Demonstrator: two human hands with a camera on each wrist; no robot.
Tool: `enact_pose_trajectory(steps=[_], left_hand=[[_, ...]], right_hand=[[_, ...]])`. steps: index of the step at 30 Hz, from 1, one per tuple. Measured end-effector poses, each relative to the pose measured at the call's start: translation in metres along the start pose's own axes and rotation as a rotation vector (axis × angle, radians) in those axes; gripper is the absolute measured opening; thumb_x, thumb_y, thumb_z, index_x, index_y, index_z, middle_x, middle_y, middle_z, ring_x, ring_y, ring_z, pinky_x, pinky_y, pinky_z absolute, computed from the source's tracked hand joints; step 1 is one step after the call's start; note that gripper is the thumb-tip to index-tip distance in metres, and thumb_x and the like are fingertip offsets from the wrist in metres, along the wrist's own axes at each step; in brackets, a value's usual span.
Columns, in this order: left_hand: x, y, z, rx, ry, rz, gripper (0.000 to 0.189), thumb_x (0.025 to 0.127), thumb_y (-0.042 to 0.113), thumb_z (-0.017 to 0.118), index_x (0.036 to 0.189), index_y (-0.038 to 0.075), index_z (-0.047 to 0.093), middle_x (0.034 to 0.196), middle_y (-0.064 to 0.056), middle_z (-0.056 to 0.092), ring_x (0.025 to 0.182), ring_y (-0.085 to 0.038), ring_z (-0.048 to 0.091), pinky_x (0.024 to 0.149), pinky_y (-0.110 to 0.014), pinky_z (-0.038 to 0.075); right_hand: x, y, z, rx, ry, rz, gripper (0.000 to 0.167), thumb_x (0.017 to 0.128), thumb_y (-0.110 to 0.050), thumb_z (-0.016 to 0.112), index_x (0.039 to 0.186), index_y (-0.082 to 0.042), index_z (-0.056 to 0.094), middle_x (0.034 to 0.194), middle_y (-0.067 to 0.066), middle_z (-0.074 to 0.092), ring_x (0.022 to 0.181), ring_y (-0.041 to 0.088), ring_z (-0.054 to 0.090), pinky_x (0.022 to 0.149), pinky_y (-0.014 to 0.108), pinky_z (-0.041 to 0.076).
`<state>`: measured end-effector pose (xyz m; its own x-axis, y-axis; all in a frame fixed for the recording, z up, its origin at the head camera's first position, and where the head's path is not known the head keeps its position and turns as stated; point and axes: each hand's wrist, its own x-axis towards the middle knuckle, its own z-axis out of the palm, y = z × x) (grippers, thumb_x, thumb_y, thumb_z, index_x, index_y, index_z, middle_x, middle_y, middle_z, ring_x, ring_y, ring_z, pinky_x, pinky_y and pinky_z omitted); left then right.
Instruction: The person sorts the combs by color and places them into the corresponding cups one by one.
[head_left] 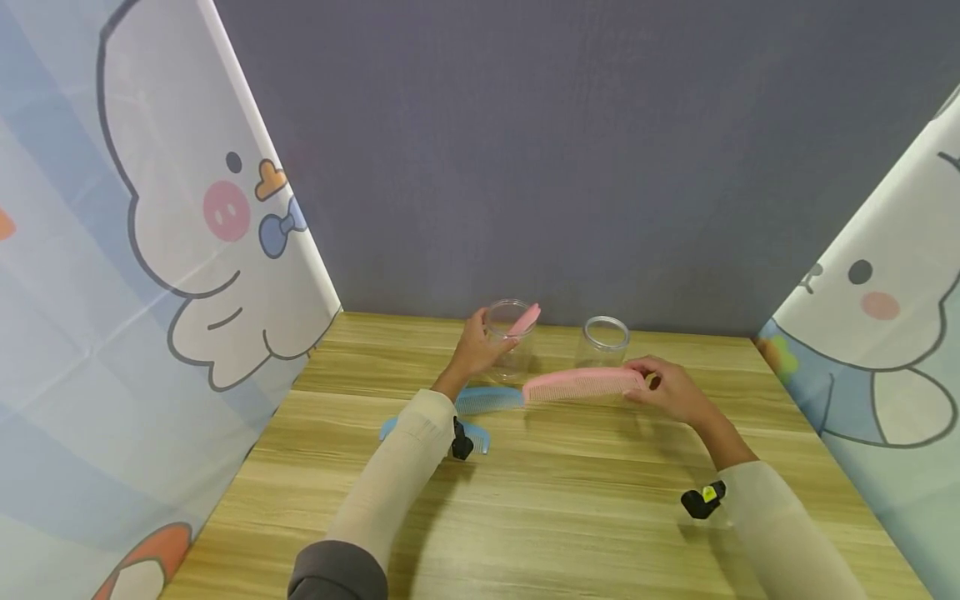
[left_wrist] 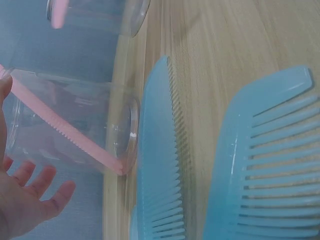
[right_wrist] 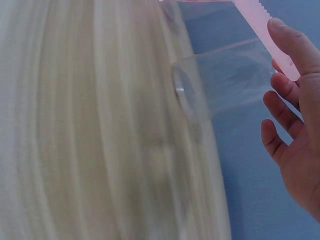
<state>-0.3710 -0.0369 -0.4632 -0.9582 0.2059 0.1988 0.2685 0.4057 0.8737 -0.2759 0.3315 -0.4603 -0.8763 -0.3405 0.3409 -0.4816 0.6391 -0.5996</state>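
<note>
My left hand [head_left: 480, 343] holds a clear jar [head_left: 510, 367] near its rim, the thumb on one side and the fingers round the other. A pink comb [left_wrist: 62, 125] leans slantwise in that jar, its top sticking out above the rim. With thumb and fingers, my right hand [head_left: 670, 390] pinches one end of another pink comb [head_left: 581, 384], held roughly level in front of a second clear jar [head_left: 595, 353]. Two blue combs lie near my left forearm: one [head_left: 489, 400] just in front of the held jar, the other [head_left: 477, 437] closer and partly covered by the sleeve.
The wood-grain table [head_left: 570, 517] ends at a dark grey panel [head_left: 525, 167] behind the jars. Cartoon-printed cloths hang at the left [head_left: 90, 350] and right [head_left: 900, 367]. A small black camera [head_left: 703, 500] sits at my right wrist.
</note>
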Motion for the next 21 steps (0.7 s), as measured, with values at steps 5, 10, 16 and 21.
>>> enact_pose_trajectory(steps=[5, 10, 16, 21], left_hand=[[0.000, 0.000, 0.000, 0.006, 0.003, 0.000, 0.098, 0.088, 0.044, 0.079, 0.160, 0.005, 0.024, 0.162, -0.018, 0.033, 0.145, -0.039, 0.042, 0.114, -0.053, 0.043], [-0.001, 0.000, 0.000, -0.009, -0.007, 0.019, 0.098, 0.089, 0.043, 0.078, 0.160, 0.004, 0.023, 0.163, -0.019, 0.031, 0.146, -0.039, 0.040, 0.115, -0.054, 0.042], [-0.002, 0.001, -0.002, -0.010, -0.029, 0.024, 0.101, 0.089, 0.044, 0.077, 0.161, 0.003, 0.019, 0.165, -0.019, 0.027, 0.148, -0.040, 0.038, 0.115, -0.055, 0.041], [-0.002, 0.002, -0.004, -0.005, -0.033, 0.006, 0.101, 0.089, 0.046, 0.076, 0.161, 0.004, 0.019, 0.164, -0.018, 0.028, 0.147, -0.040, 0.038, 0.115, -0.055, 0.042]], right_hand=[[0.004, -0.005, -0.009, 0.008, 0.024, 0.006, 0.043, 0.083, -0.009, 0.084, 0.122, 0.001, 0.069, 0.102, 0.012, 0.069, 0.077, 0.008, 0.055, 0.061, 0.021, 0.047], [0.013, -0.010, -0.017, -0.035, 0.040, 0.035, 0.043, 0.086, -0.014, 0.082, 0.124, 0.000, 0.068, 0.103, 0.015, 0.071, 0.072, 0.007, 0.053, 0.059, 0.022, 0.046], [0.026, -0.019, -0.022, -0.075, 0.075, 0.051, 0.045, 0.088, -0.022, 0.080, 0.126, -0.001, 0.067, 0.108, 0.015, 0.068, 0.079, 0.010, 0.054, 0.065, 0.021, 0.046], [0.037, -0.029, -0.023, -0.072, 0.121, 0.050, 0.047, 0.089, -0.024, 0.081, 0.127, -0.002, 0.066, 0.113, 0.015, 0.067, 0.086, 0.015, 0.054, 0.069, 0.017, 0.046]])
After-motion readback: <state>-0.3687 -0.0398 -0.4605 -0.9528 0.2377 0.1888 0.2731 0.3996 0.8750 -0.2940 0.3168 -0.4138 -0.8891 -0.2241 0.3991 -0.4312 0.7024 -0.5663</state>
